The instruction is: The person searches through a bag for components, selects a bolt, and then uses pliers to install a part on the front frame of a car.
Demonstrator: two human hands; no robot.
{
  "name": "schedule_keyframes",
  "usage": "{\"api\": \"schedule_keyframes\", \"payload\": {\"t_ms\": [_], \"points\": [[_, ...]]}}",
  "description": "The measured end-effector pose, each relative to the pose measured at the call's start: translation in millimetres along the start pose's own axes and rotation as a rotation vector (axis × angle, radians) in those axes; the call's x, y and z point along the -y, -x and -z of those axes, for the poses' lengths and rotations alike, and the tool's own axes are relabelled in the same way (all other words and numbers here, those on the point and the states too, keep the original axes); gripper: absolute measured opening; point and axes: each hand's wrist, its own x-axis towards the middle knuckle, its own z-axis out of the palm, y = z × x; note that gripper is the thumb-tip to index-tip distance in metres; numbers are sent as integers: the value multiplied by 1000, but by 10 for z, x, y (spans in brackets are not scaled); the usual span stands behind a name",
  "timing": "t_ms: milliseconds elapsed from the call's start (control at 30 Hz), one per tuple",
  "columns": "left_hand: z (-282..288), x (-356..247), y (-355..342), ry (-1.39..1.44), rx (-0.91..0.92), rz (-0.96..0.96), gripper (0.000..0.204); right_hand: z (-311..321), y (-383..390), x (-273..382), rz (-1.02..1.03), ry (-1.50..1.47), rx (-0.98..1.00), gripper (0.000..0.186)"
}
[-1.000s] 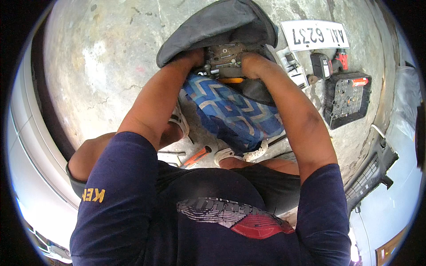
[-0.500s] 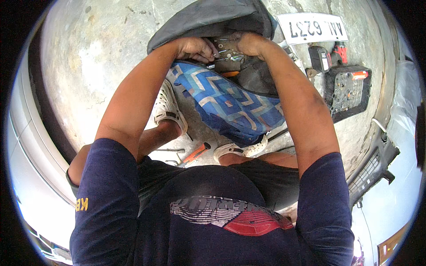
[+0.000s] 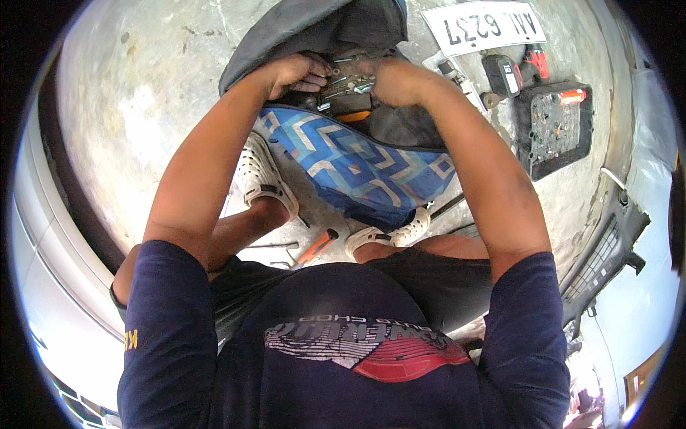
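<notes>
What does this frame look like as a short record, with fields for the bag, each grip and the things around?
Bag: open, black with a blue-patterned side
In bag: small metal parts, orange piece
Left grip: in the opening, left side, fingers bent; hold unclear
Right grip: in the opening, right side, fingertips unclear; hold unclear
Right of bag: white plate, drill, black tray
By the feet: orange-handled tool
Footwear: white clogs
</notes>
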Motion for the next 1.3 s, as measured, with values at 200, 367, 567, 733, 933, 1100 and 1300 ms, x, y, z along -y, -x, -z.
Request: {"api": "schedule_keyframes", "payload": {"t_ms": [200,367,567,733,933,1100,1300], "points": [[57,18,-29,-68,-195,-48,26,-752,130,332,-105,160,90,45],[62,66,-252,-114,-288,-135,24,-1069,60,453,-77,51,-156,33],[279,304,-417,-160,-452,-162,24,-668,308,653,-90,6,86,32],[-125,-119,-39,-264,-333,-50,35,-722,426,293,-215,16,21,30],[121,270,-344,-911,-559,5,43,-658,460,496,-153,108,185,43],[15,195,-294,-1067,-328,-17,40,-567,618,438,-118,22,124,45],[-95,290,-296,-1046,-258,-103,35,-294,1099,400,-7,-154,-78,40]]}}
